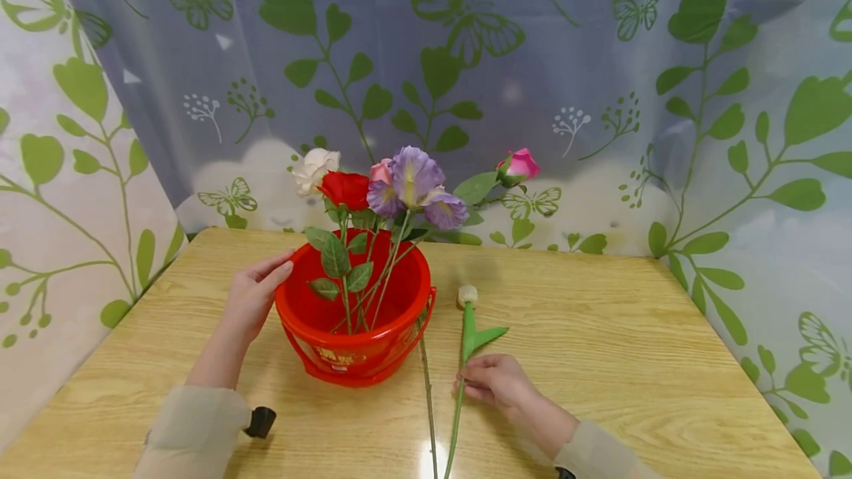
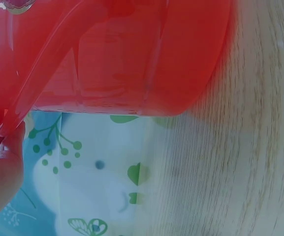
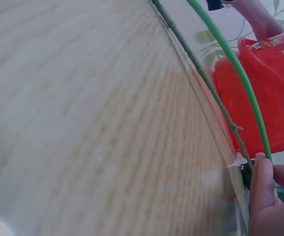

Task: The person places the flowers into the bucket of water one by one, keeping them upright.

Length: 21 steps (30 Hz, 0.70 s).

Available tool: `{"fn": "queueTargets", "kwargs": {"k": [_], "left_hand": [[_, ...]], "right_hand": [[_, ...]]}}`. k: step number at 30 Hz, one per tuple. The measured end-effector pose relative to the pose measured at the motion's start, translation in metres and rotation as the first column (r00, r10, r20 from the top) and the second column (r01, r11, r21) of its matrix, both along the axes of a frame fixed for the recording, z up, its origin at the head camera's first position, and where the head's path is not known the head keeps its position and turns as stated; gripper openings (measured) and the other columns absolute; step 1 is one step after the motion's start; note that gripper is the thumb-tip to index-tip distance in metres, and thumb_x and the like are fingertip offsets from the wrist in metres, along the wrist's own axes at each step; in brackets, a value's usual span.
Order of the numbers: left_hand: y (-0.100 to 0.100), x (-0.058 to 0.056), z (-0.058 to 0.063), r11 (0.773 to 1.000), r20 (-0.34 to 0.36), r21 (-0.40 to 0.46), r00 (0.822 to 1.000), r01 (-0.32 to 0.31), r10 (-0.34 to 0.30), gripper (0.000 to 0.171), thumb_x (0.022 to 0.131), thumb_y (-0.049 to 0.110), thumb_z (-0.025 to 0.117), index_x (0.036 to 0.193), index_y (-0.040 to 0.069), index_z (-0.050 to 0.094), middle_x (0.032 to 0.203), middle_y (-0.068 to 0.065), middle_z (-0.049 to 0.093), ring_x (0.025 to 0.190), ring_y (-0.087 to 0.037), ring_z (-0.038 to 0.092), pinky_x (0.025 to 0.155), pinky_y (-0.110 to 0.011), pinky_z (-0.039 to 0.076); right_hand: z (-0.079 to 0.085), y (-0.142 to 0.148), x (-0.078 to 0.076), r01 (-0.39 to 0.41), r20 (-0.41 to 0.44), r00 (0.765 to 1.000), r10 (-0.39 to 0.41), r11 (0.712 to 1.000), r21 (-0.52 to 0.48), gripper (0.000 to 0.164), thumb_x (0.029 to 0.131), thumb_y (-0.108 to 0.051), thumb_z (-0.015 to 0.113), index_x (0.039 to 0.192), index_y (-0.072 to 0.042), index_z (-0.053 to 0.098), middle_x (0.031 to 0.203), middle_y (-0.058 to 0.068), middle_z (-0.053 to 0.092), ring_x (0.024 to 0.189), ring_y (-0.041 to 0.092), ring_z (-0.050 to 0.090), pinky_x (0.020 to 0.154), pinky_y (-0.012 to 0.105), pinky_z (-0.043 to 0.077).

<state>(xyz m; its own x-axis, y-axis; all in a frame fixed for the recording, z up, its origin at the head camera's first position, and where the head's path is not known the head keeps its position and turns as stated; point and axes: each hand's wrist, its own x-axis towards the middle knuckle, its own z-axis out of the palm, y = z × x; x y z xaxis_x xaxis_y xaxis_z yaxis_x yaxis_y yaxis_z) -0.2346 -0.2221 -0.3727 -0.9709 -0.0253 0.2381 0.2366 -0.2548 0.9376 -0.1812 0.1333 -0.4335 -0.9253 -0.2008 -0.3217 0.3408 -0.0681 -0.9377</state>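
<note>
A red plastic bucket (image 1: 359,357) stands on the table, and my left hand (image 1: 256,294) grips its rim on the left side. In the left wrist view the thumb (image 2: 15,142) lies at the rim. Inside the bucket stand artificial flowers: a white rose (image 1: 316,171), a red rose (image 1: 345,190), a purple iris (image 1: 416,179) and a pink rose (image 1: 521,164) leaning far out to the right. Right of the bucket, my right hand (image 1: 499,383) pinches the green stem (image 3: 242,73) of a white tulip (image 1: 468,296), between thumb and fingers.
A thorny stem (image 1: 428,383) lies between the bucket and the tulip; its upper end is hidden by the bucket. The wooden table (image 1: 632,361) meets a patterned curtain (image 1: 586,58) at the back. A dark wrist camera (image 1: 260,422) sticks out from the left sleeve.
</note>
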Motion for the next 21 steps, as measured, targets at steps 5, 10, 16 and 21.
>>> {"fn": "queueTargets", "kwargs": {"k": [5,10,16,21], "left_hand": [[0.0,0.0,0.0,1.0,-0.003,-0.001,1.0,-0.007,0.007,0.022,0.086,0.006,0.056,0.106,0.009,0.066,0.095,0.007,0.064,0.087,-0.007,0.06,0.074,-0.02,0.049],[0.001,0.0,0.0,1.0,0.0,-0.016,1.0,-0.015,0.015,0.021,0.086,0.006,0.056,0.102,0.013,0.068,0.095,0.007,0.063,0.086,-0.007,0.06,0.073,-0.02,0.049],[0.0,0.001,0.0,0.999,0.006,-0.028,1.0,-0.021,0.021,0.021,0.086,0.008,0.057,0.103,0.013,0.068,0.095,0.008,0.063,0.086,-0.006,0.06,0.073,-0.02,0.049],[0.0,0.001,0.001,0.999,0.017,-0.048,0.999,-0.026,0.027,0.027,0.087,0.01,0.057,0.112,0.004,0.062,0.095,0.009,0.063,0.087,-0.006,0.06,0.073,-0.02,0.049]], "right_hand": [[0.005,0.003,0.0,-0.003,-0.023,1.0,0.003,1.0,-0.015,0.019,0.082,0.008,0.052,0.097,0.02,0.049,0.079,0.014,0.063,0.07,0.017,0.063,0.063,0.02,0.051],[0.01,0.008,0.001,0.004,-0.045,0.999,-0.005,0.999,-0.035,0.023,0.083,0.007,0.052,0.101,0.02,0.047,0.079,0.012,0.063,0.071,0.015,0.062,0.065,0.019,0.051],[0.025,0.013,0.004,0.026,-0.091,0.995,-0.03,0.999,-0.036,0.027,0.084,0.004,0.051,0.105,0.02,0.044,0.082,0.011,0.062,0.073,0.014,0.062,0.065,0.018,0.05],[0.035,0.017,0.005,0.049,-0.135,0.99,-0.05,0.999,-0.014,0.025,0.085,0.004,0.051,0.105,0.018,0.044,0.086,0.011,0.062,0.077,0.014,0.061,0.069,0.02,0.05]]}}
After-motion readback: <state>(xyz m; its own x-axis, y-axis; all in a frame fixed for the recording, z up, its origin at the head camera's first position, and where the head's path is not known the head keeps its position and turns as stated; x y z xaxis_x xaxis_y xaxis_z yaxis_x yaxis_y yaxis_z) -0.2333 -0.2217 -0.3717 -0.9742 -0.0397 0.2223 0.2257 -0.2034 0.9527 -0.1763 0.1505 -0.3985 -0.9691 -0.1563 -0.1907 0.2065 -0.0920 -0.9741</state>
